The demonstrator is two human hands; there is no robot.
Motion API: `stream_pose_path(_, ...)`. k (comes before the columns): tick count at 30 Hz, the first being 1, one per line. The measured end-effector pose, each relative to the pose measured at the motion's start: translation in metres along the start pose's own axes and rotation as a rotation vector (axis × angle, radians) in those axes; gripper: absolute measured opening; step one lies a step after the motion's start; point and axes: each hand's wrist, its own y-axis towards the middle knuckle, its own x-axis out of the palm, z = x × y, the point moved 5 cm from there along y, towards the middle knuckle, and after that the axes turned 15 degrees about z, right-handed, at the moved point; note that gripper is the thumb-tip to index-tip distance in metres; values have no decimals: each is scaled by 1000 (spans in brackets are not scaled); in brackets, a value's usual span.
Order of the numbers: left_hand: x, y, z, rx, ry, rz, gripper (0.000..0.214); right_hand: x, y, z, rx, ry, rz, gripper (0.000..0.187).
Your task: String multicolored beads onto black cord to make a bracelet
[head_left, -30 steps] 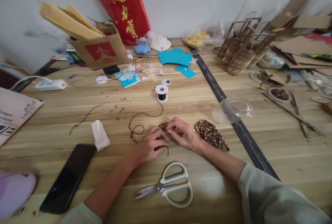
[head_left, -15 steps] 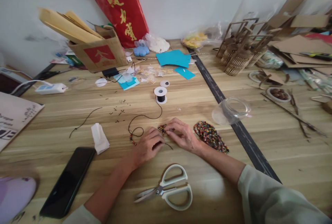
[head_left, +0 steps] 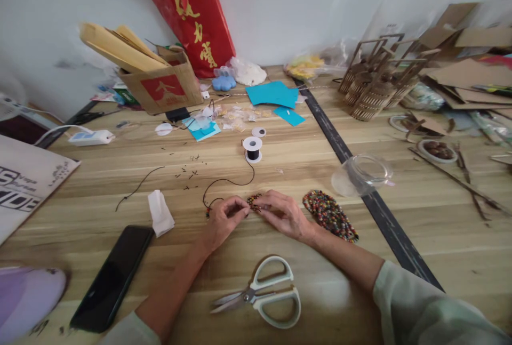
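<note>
Close together at the middle of the table, both hands work around a small cluster of multicoloured beads [head_left: 253, 201]. My right hand [head_left: 285, 215] pinches this cluster at its right side. My left hand [head_left: 226, 223] is closed, thumb and forefinger pressed together at the cluster's left edge, with black cord [head_left: 224, 179] running into it; the pinched end is too small to see clearly. That cord comes from a white spool [head_left: 253, 144]. A few strung beads [head_left: 208, 211] show at the left hand's outer side. A heap of strung beads [head_left: 330, 216] lies beside my right wrist.
White-handled scissors [head_left: 276, 297] lie partly open in front of my hands. To the left are a phone [head_left: 112, 278] and a folded tissue [head_left: 160, 213]. A clear plastic container [head_left: 356, 174] stands right. Behind are blue cards [head_left: 272, 93] and small bamboo baskets [head_left: 368, 97].
My left hand has turned and brought its thumb and forefinger up to the bead cluster; the loose cord end below it no longer shows. The whole view has shifted slightly.
</note>
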Motion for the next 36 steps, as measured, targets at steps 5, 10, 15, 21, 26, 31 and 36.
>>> stream_pose_path(5,3,-1,2,30,9,-28,12,1,0,-3,-47,16,-40,15)
stream_pose_path(10,4,-2,0,49,15,-73,12,2,0,-4,-45,28,-50,13)
stream_pose_path(15,2,-3,0,13,-75,-45,19,2,-1,-5,-46,26,-38,13)
stream_pose_path(21,5,-8,4,-22,-128,-53,23,1,0,-9,-63,23,-28,13)
stream_pose_path(26,10,-8,0,-79,-204,-59,19,3,-1,-9,-90,37,-41,12)
stream_pose_path(31,10,-3,-2,-124,-225,-65,19,4,-2,-4,-51,34,-29,13)
stream_pose_path(36,8,-2,0,-109,-201,-71,17,2,-3,-1,-9,10,17,11)
